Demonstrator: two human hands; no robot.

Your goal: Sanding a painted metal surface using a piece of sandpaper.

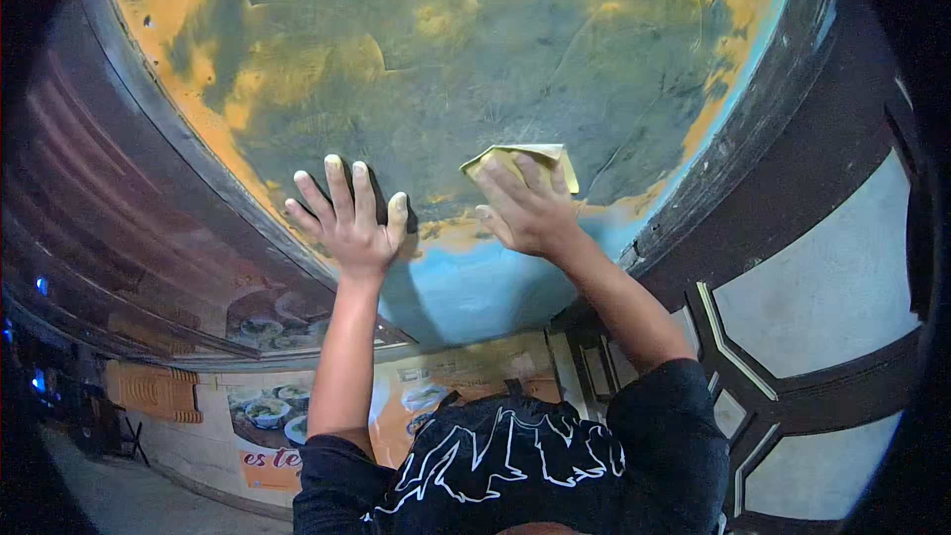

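Observation:
My left hand [352, 218] lies against the mottled grey and yellow-orange painted surface [456, 50], fingers spread and nothing in them, with pale dust on the fingertips. To its right, my right hand [530, 208] presses a folded pale yellow sheet [550, 155], like sandpaper, flat on that surface. The sheet's top edge sticks up past my fingers, and part of it is hidden under them. Below both hands the surface turns light blue [466, 292].
A worn grey border [654, 238] edges the painted surface. Glossy dark reddish-brown panelling [149, 188] is at left; dark framing with pale panels [812, 267] is at right. An orange slatted object [154, 386] and a printed food banner [267, 416] sit low at left.

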